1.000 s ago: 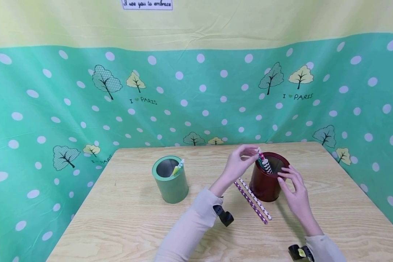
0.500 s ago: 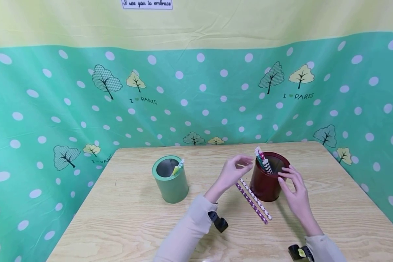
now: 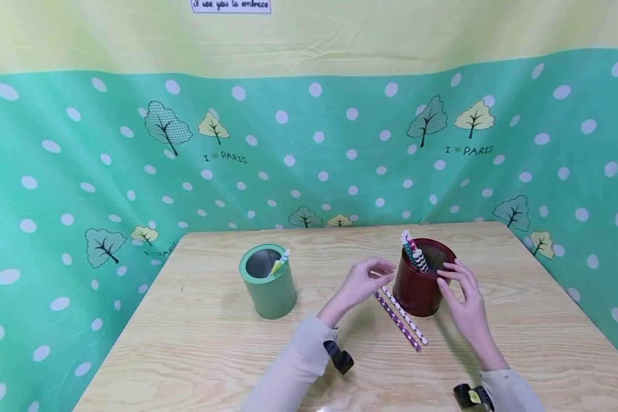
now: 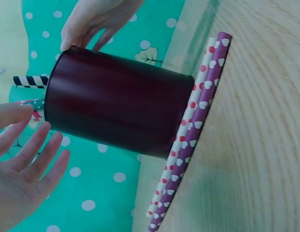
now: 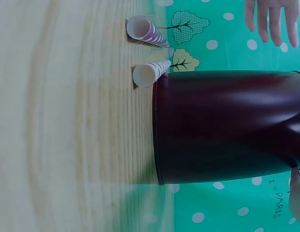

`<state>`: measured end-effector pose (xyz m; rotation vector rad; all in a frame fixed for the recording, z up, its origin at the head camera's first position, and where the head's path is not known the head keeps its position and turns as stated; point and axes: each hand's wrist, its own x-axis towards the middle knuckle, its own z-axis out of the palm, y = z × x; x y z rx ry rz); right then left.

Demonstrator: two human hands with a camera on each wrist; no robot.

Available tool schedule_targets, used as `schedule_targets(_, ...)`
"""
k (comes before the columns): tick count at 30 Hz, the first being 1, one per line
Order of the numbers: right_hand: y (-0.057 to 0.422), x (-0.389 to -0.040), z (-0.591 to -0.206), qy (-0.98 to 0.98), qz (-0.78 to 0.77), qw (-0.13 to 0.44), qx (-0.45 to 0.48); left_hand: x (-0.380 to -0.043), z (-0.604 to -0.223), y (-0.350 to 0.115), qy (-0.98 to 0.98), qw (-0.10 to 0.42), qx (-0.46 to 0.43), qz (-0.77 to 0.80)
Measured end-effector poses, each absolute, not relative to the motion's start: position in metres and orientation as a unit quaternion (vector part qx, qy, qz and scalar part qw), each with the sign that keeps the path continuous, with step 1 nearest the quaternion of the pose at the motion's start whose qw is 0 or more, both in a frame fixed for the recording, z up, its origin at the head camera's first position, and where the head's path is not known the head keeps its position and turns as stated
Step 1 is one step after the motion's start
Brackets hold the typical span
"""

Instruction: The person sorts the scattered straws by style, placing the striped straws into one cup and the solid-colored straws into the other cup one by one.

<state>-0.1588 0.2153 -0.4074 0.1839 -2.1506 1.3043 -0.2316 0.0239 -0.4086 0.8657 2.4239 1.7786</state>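
Observation:
A dark red cylindrical holder (image 3: 417, 294) stands upright on the table. Several patterned paper straws (image 3: 414, 256) lean out over its left rim. My right hand (image 3: 466, 300) holds the rim on the right side, thumb at the outer edge and fingers over the opening. To the left of the holder my left hand (image 3: 363, 281) hovers, holding nothing, its fingers loosely bent and apart from the straws. A purple straw with white hearts (image 4: 201, 113) and a white straw with red dots (image 4: 191, 108) lie side by side in front of the holder.
A green cylindrical holder (image 3: 270, 294) stands at the left of the wooden table (image 3: 195, 343), with a few green and yellow straws (image 3: 280, 263) inside. Behind the table hangs a dotted curtain (image 3: 335, 154). Black cameras are strapped to both wrists.
My left hand has let go of the straws in the dark red holder and moved down and left. My right hand has stayed at the rim.

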Motion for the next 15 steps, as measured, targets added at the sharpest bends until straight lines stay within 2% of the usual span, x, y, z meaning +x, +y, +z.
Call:
schedule_targets(10,0.216,-0.159,-0.408,-0.807,0.5,0.305,0.068,-0.228,-0.42,0.021,0.802,0.059,0.297,0.515)
schedule_targets(15,0.217,-0.16,-0.409,-0.807,0.503,0.3,0.067,-0.228,-0.426,0.021,0.813,0.061,0.324,0.48)
